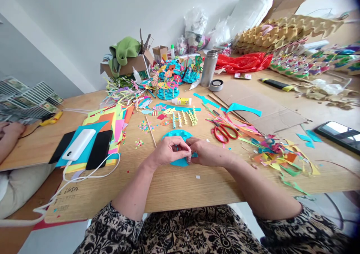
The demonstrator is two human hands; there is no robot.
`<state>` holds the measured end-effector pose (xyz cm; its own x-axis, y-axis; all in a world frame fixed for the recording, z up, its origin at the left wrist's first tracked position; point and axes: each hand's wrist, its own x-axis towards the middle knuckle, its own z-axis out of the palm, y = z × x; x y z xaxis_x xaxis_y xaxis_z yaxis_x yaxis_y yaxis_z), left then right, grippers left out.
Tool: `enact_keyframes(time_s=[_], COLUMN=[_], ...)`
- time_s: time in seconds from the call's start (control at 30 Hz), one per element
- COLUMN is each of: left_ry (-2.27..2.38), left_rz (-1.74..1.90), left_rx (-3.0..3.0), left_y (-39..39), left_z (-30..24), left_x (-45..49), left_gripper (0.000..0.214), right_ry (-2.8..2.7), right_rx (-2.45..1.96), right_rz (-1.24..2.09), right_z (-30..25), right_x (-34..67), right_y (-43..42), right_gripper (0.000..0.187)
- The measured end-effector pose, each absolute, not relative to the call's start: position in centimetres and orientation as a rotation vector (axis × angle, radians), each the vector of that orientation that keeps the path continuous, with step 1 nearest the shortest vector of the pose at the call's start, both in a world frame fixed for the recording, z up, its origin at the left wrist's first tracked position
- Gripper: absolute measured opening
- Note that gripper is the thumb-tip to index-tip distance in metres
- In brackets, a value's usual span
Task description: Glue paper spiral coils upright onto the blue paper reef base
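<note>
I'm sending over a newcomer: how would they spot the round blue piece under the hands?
On the wooden table, find where the left hand and right hand meet. Beneath them lies the round blue piece. Unlike the fish-covered blue base farther back, it shows no fish.

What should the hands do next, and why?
I'd probably part the left hand slightly from the right hand: their fingers meet over the blue disc, and whatever they may be pinching is hidden from view.
</note>
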<state>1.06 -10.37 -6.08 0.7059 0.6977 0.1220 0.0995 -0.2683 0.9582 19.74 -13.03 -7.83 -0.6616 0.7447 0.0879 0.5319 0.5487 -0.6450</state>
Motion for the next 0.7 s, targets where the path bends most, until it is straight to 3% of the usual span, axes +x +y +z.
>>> enact_keyframes(time_s=[0.7], left_ry=[0.640], left_rz=[0.553], left_rx=[1.902], left_y=[-10.52], left_z=[-5.94], left_x=[1.23], left_gripper=[0.009], right_ry=[-2.493], right_rx=[-1.029], right_rz=[0.795], right_z=[-7.57], right_x=[19.59], right_y=[-13.21], right_gripper=[0.009])
